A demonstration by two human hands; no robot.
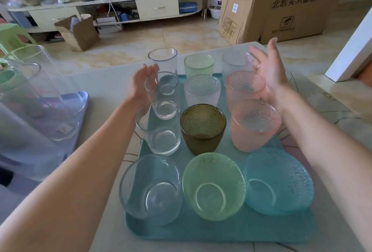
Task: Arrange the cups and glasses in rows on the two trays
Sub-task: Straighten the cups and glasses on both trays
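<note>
Teal plastic is what the near tray (231, 231) is made of, and it sits on a pale table (112, 82) with glasses standing on it in three columns. The left column is all clear glass: a wide tumbler (151, 189) nearest, then a clear glass (159, 131), another clear glass (161, 99) behind that, and a tall clear glass (163, 60) at the far end. Down the middle run a green bowl-shaped glass (213, 186), a dark amber dimpled cup (203, 129), a frosted dimpled cup (202, 89) and a pale green cup (198, 64). On the right stand a blue dimpled glass (278, 181), two pink dimpled cups (253, 125) one behind the other, and a clear cup (234, 64) at the back. The left hand (141, 84) hangs beside the left column with the palm turned inward and the fingers loosely spread, close against the clear glasses; whether it touches them I cannot tell. The right hand (269, 68) is raised beside the far pink cup, fingers spread apart and holding nothing. Off to the left, a second tray (83, 99), bluish grey, carries more tall clear glasses (50, 99), blurred at the edge of view. Beyond the table are a big cardboard box (281, 4) and a low cream shelf unit (112, 8).
</note>
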